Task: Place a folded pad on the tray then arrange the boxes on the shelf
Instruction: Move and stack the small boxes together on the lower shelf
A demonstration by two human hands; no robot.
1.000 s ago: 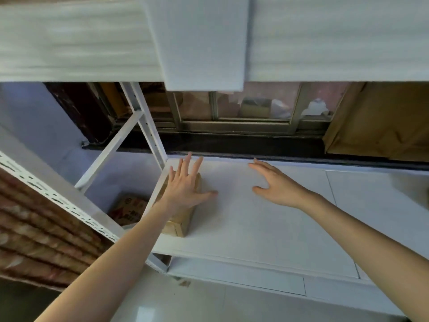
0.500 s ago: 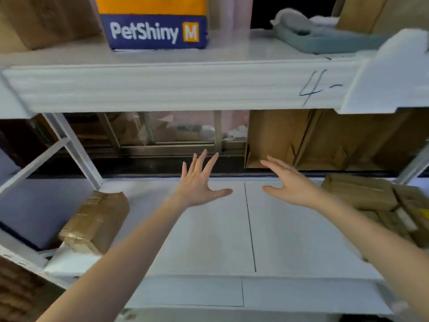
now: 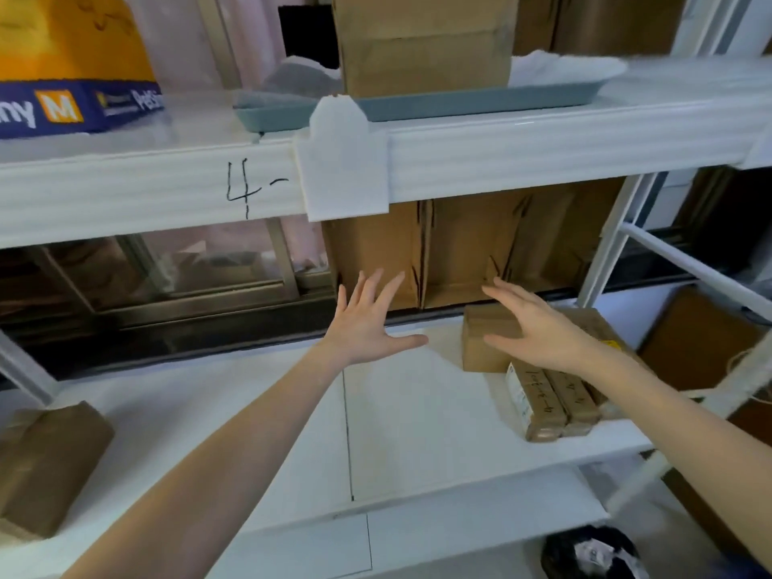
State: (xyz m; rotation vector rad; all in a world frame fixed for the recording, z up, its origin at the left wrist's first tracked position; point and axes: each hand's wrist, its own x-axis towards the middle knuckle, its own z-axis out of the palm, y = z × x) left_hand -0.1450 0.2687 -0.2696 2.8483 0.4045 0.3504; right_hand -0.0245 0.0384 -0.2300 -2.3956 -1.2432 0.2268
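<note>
My left hand (image 3: 369, 323) hovers over the white shelf (image 3: 267, 428) with fingers spread, holding nothing. My right hand (image 3: 539, 328) is open too, just over a brown cardboard box (image 3: 480, 344) at the shelf's right. Two narrow taped boxes (image 3: 551, 403) lie in front of that box, under my right wrist. A taped brown box (image 3: 41, 461) sits at the shelf's left end. On the upper shelf a grey-blue tray (image 3: 480, 100) holds a white pad (image 3: 559, 68) and a tall cardboard box (image 3: 422, 43).
A yellow and blue PetShiny package (image 3: 71, 73) stands upper left. Flattened cardboard (image 3: 480, 248) leans behind the shelf. The shelf's white post (image 3: 605, 248) rises at right, more cardboard (image 3: 702, 340) beyond it. A black bag (image 3: 593, 553) lies on the floor below.
The view has swung right and up. Both open hands have travelled right along the shelf, the left hand leaving the left box, the right hand arriving over the boxes at right.
</note>
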